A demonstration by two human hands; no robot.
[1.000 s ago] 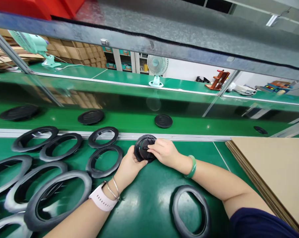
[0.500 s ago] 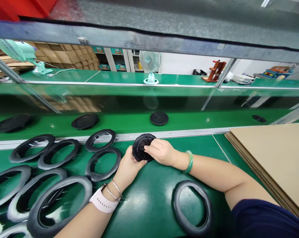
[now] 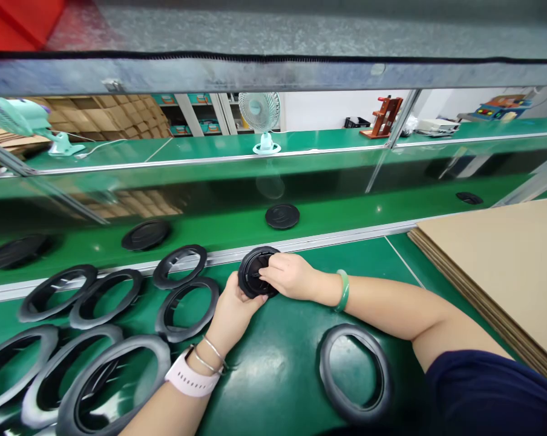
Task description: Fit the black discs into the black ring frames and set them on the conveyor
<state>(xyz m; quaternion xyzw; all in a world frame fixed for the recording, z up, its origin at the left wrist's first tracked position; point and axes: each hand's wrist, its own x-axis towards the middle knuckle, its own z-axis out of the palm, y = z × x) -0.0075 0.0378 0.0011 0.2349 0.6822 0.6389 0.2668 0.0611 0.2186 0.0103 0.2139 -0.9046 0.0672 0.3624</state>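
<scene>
A round black plastic part (image 3: pixel 254 270) is held tilted up near the metal rail of the green bench. My left hand (image 3: pixel 234 309) grips its lower left edge, thumb on the rim. My right hand (image 3: pixel 288 275) lies over its right side with the fingers curled and pinching at the part's centre. A pale watch and thin bangles are on my left wrist, a green bangle on my right. Several black rings (image 3: pixel 186 300) lie on the bench to the left, and one ring (image 3: pixel 356 370) lies below my right forearm.
Beyond the rail runs a green conveyor belt (image 3: pixel 346 212) carrying black discs (image 3: pixel 282 215). A stack of brown cardboard sheets (image 3: pixel 500 254) fills the right of the bench. Small fans (image 3: pixel 259 118) stand on the far shelf under a grey overhead beam.
The view has tilted and drifted, so everything sits slightly lower and to the left. Both hands stay on the black part, with only small finger shifts.
</scene>
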